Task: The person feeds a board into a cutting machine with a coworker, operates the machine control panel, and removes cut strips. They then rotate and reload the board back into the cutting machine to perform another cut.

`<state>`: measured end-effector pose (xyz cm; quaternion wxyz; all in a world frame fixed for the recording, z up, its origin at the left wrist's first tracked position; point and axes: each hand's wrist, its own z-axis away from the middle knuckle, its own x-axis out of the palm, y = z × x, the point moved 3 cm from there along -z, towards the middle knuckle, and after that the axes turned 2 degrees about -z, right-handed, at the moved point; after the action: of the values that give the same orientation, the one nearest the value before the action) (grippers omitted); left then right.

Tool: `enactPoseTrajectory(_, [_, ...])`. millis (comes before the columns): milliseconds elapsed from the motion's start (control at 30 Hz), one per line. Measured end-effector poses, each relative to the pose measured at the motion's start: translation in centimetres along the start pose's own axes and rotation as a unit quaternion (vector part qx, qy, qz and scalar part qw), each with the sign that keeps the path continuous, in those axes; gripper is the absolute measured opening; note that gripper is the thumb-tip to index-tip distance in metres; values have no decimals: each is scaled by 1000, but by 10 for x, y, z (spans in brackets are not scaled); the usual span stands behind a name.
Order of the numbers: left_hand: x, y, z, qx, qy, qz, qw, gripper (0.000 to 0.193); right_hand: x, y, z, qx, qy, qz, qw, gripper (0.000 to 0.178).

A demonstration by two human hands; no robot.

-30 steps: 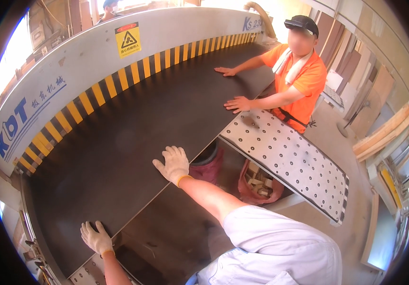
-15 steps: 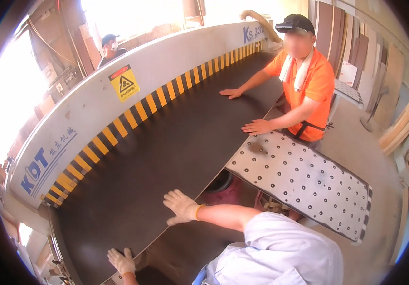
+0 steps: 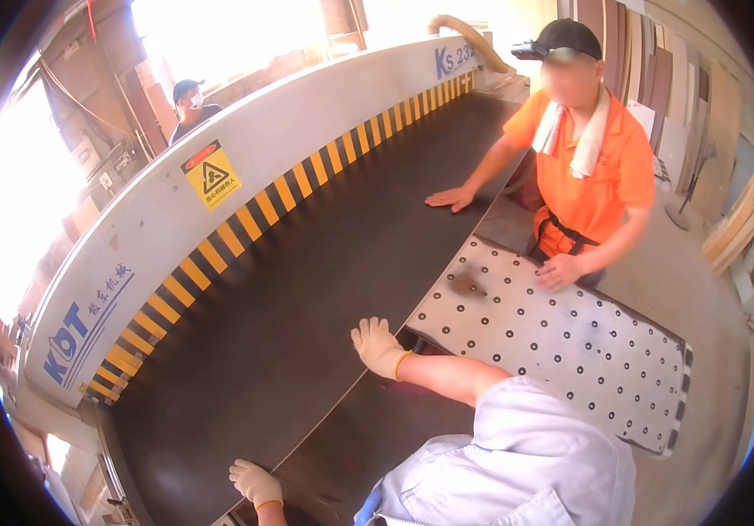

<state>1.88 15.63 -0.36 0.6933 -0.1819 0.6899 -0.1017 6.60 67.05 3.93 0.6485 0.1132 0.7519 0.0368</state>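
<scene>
A large dark brown panel (image 3: 307,289) lies flat along the front of a long white machine beam. Both my hands wear pale knit gloves. My left hand (image 3: 254,484) rests on the panel's near edge at the lower left, fingers extended. Farther right along that edge, my right hand (image 3: 380,348) lies on the panel with its fingers spread, grasping nothing. Across from me stands a co-worker in an orange shirt. One of that person's hands (image 3: 452,199) lies flat on the panel, and the other hand (image 3: 558,272) is on a perforated white side table (image 3: 526,316).
The white beam (image 3: 158,219) has a yellow-and-black striped lower edge (image 3: 259,219) and a yellow warning sign (image 3: 211,175). A masked person (image 3: 190,114) stands behind it. Boards (image 3: 719,140) lean at the right, and a hose (image 3: 473,39) bends at the back.
My two hands have shifted right along the panel's near edge in the picture. The co-worker's nearer hand has left the panel for the perforated table, and the body has straightened.
</scene>
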Motion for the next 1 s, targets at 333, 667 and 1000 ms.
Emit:
enactPoseTrajectory(333, [-10, 3, 5, 1, 31, 5, 1000, 35, 2, -4, -3, 46, -8, -18, 999, 54])
enactPoseTrajectory(667, [-11, 2, 5, -12, 31, -8, 999, 31, 13, -6, -8, 56, 56, -66, 995, 37])
enactPoseTrajectory(1000, [-21, 4, 9, 10, 71, 57, 996, 32, 23, 0, -13, 57, 42, -54, 996, 32])
